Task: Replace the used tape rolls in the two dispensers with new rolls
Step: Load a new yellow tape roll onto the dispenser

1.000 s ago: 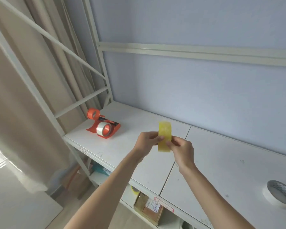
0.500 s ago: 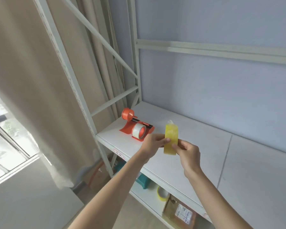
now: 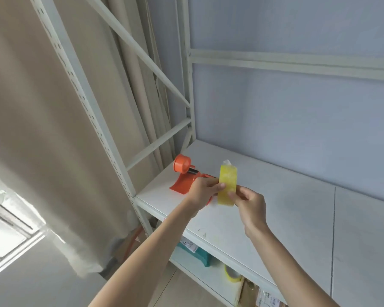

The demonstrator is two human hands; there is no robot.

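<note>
A yellow tape roll (image 3: 227, 185) is held edge-on above the white shelf (image 3: 286, 209), with a small loose tab sticking up at its top. My left hand (image 3: 203, 191) pinches it from the left and my right hand (image 3: 249, 204) from the right. Behind my left hand an orange tape dispenser (image 3: 183, 177) lies on the shelf's left end, partly hidden by my fingers; the roll mounted in it is covered from view.
White metal rack uprights and braces (image 3: 129, 191) stand left of the shelf, with a beige curtain behind. On the lower shelf sit a teal object (image 3: 194, 254), another yellowish tape roll (image 3: 232, 275) and a cardboard box (image 3: 256, 294).
The view has swung left and closer to the dispenser. My hands with the yellow roll now overlap the dispenser, hiding its roll. The white roll at the far right has left the view.
</note>
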